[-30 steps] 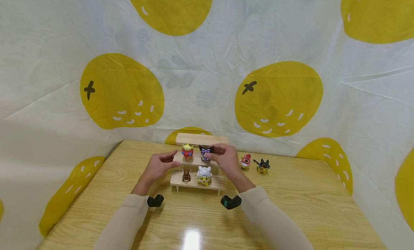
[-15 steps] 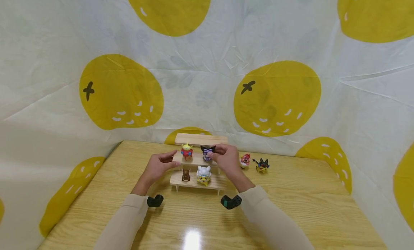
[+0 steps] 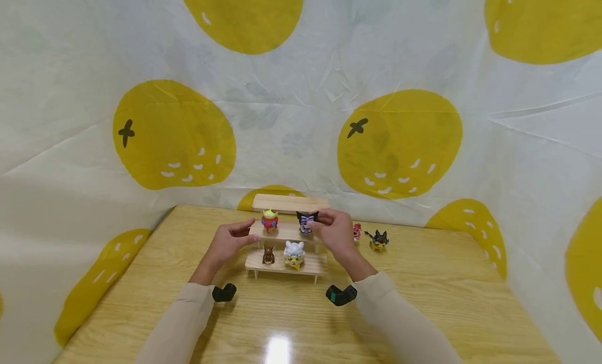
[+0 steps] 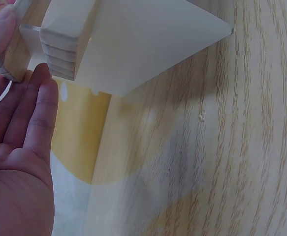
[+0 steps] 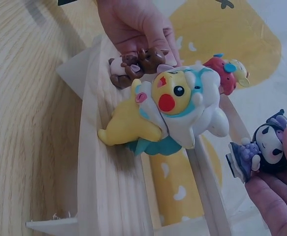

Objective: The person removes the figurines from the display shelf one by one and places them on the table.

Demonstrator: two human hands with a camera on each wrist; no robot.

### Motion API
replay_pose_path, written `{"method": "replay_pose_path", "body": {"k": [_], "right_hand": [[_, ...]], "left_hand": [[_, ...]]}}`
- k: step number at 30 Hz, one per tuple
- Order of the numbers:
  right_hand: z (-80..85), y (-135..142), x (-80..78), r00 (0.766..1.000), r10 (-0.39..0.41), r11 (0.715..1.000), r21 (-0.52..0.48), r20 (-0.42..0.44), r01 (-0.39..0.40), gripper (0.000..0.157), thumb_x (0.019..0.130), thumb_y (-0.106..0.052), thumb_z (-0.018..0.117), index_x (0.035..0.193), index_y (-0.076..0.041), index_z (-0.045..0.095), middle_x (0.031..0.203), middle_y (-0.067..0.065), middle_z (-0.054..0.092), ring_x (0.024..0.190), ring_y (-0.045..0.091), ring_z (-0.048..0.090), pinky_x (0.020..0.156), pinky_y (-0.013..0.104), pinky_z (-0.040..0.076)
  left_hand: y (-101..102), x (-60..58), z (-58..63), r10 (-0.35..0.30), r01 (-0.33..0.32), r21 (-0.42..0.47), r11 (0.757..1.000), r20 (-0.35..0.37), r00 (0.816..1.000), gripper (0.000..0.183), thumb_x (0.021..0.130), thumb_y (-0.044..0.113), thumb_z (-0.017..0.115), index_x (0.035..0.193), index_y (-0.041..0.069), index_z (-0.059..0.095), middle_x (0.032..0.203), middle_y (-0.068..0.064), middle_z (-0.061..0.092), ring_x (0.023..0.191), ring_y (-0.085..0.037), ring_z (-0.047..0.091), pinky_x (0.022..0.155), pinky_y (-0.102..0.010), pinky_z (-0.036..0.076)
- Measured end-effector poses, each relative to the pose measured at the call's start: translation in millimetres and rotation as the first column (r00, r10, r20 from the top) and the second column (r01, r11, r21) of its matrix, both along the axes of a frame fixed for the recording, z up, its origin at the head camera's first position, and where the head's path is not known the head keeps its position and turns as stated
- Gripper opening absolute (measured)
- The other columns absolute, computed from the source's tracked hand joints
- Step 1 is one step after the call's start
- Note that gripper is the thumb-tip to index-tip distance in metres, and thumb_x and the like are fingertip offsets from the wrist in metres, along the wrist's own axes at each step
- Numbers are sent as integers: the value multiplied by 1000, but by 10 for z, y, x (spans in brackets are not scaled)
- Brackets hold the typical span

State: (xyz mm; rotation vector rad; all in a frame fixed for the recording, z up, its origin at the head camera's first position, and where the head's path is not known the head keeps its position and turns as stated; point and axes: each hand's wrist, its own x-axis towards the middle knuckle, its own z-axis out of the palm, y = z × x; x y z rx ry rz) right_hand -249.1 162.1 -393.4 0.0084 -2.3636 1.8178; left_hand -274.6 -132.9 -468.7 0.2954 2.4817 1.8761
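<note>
In the head view, a three-tier wooden display stand (image 3: 270, 268) stands on the table. My left hand (image 3: 230, 242) holds the left end of its middle tier, thumb on one side and fingers on the other; the left wrist view shows these fingers (image 4: 40, 113) fairly straight. My right hand (image 3: 335, 230) pinches a black-and-purple figurine (image 5: 267, 150) between thumb and fingers, upright near the middle tier's right end. A red figurine with a yellow head (image 3: 270, 221) is on that tier's left. On the bottom tier are a brown figurine (image 3: 268, 254) and a white-hooded yellow figurine (image 3: 294, 255).
To the right of the stand, a pink-and-red figurine (image 3: 357, 232) is partly hidden behind my right hand, beside a black-and-yellow figurine (image 3: 379, 240). The top tier (image 3: 289, 202) bears no figurine. A patterned cloth (image 3: 287, 118) hangs behind the wooden table (image 3: 423, 291).
My right hand has moved slightly right along the middle tier with the black-and-purple figurine, widening the gap from the red one. My left hand stays at the stand.
</note>
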Motion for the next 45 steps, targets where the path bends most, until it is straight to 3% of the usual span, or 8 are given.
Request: {"method": "replay_pose_path", "body": {"k": [7, 20, 28, 45], "right_hand": [[-36, 86, 18, 1000, -17, 1000, -8, 14, 17, 22, 90, -4, 81, 112, -4, 80, 110, 19, 79, 102, 24, 77, 82, 33, 65], [15, 217, 51, 1000, -21, 999, 24, 4, 21, 21, 92, -3, 78, 113, -2, 79, 111, 20, 79, 103, 25, 77, 84, 34, 64], [2, 279, 67, 999, -30, 999, 46, 31, 29, 22, 93, -6, 78, 114, -2, 78, 111, 19, 79, 102, 23, 76, 74, 24, 54], [-35, 369, 78, 998, -54, 997, 51, 23, 52, 26, 92, -5, 79, 118, -3, 78, 114, 20, 78, 105, 24, 75, 78, 29, 58]], "left_hand": [[0, -21, -19, -4, 4, 2, 1000, 0, 1000, 66, 88, 34, 86, 147, 16, 61, 153, -11, 58, 141, -32, 57, 107, -41, 55], [4, -36, 24, -26, 26, -4, 1000, -13, 1000, 69, 89, 35, 84, 150, 13, 58, 157, -9, 54, 141, -35, 56, 109, -44, 54], [-3, -22, 6, -17, 17, -1, 1000, -3, 1000, 67, 90, 35, 84, 150, 16, 59, 156, -10, 55, 140, -34, 57, 108, -42, 55], [-8, 3, 10, -6, 6, -15, 1000, 8, 1000, 68, 89, 36, 84, 149, 18, 59, 155, -11, 57, 143, -34, 54, 110, -49, 53]]}}
